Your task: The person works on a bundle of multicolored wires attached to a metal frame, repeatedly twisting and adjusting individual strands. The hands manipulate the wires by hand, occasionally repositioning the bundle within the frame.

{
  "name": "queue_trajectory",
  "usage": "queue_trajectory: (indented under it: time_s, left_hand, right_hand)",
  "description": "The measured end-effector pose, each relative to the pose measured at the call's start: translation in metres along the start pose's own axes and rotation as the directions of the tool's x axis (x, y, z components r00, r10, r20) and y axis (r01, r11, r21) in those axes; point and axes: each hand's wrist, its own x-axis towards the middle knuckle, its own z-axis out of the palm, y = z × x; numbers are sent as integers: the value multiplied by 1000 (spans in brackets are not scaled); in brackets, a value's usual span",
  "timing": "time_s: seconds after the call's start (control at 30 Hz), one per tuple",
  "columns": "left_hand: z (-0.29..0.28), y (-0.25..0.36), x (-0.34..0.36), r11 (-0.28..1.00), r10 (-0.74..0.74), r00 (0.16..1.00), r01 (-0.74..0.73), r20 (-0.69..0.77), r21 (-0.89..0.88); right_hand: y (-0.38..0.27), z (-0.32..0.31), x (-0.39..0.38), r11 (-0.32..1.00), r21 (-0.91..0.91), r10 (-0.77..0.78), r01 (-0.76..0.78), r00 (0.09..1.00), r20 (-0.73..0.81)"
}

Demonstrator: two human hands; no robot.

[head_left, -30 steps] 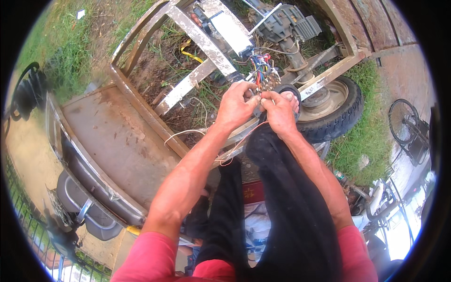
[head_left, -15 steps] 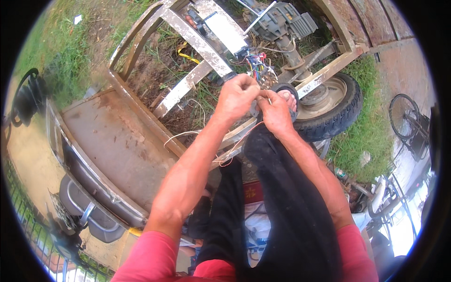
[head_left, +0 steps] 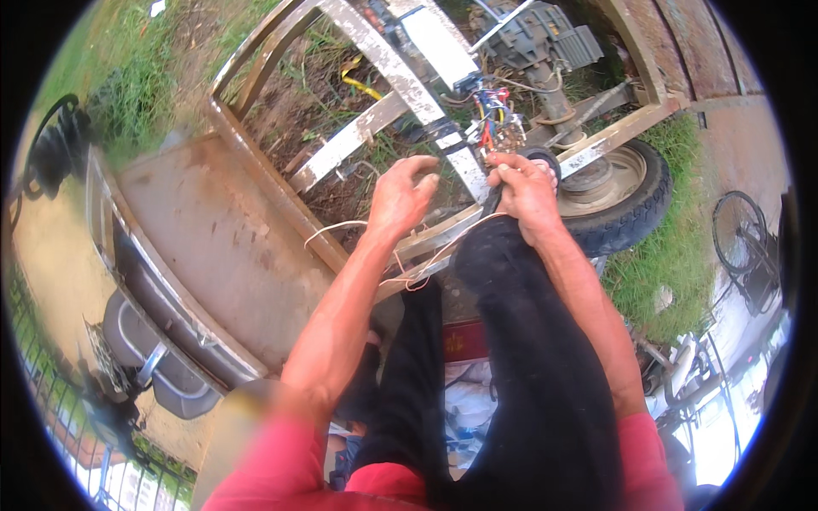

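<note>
My left hand (head_left: 400, 198) hovers over the metal frame with thumb and fingers apart and curved, and nothing shows between them. My right hand (head_left: 526, 194) is closed in a pinch just below a bundle of coloured wires (head_left: 492, 115). A thin pale wire (head_left: 452, 243) runs up from the lower frame rail into my right hand; its end is hidden by the fingers. The bundle hangs from a silver box (head_left: 439, 44). Black tape wraps a white, peeling frame bar (head_left: 441, 129) between my hands. My foot, partly covered by my right hand, rests by the wheel.
A tyred wheel (head_left: 630, 192) and a motor with axle (head_left: 541, 51) sit at the right. On the left lie a rusty metal panel (head_left: 213, 230) and a grey seat-like part (head_left: 175, 387). A bicycle (head_left: 741, 238) stands far right. Grass and soil show through the frame.
My hands, together before, have separated: the left moved left and its fingers opened, while the right stays pinched near the wires. The view has shifted slightly.
</note>
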Motion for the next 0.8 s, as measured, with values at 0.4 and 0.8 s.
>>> queue_trajectory:
  time_s: [0.4,0.8]
  left_hand:
    - [57,-9,-121,958,-80,996,89,44,-273]
    - [94,-50,-328,479,-393,735,676,552,-560]
  right_hand:
    - [-13,-5,16,923,365,96,-117,993,74]
    - [-13,-6,21,951,279,111,-133,989,92]
